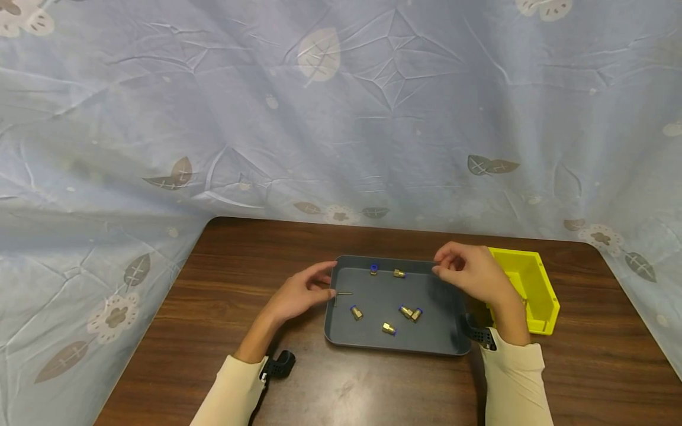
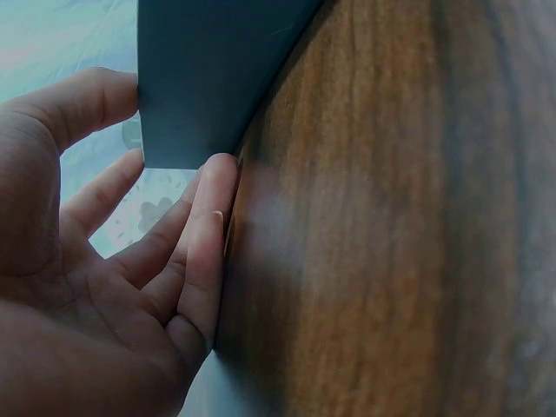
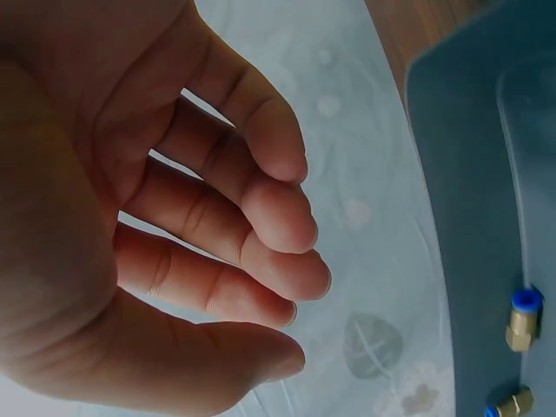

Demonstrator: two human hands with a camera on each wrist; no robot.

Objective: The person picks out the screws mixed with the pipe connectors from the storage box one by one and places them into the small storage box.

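Note:
My left hand (image 1: 298,296) is at the left side of a grey tray (image 1: 367,342), its thumb (image 2: 104,95) touching the rim and the other fingers loosely extended by the outer wall. Above the tray's right side hovers my right hand (image 1: 471,272). Its fingers (image 3: 278,269) are loosely bent, with nothing between them and the thumb. Several brass push-in fittings with blue collars lie in the tray, among them a fitting (image 1: 356,312) at the left and a fitting (image 3: 522,321) at the far side. A thin metal piece (image 1: 345,293) shows near my left thumb.
To the right of the tray stands a yellow bin (image 1: 549,310), partly behind my right forearm, with small pieces inside that are hard to make out. Both stand on a brown wooden table (image 1: 213,307). A patterned cloth (image 1: 330,118) hangs behind it.

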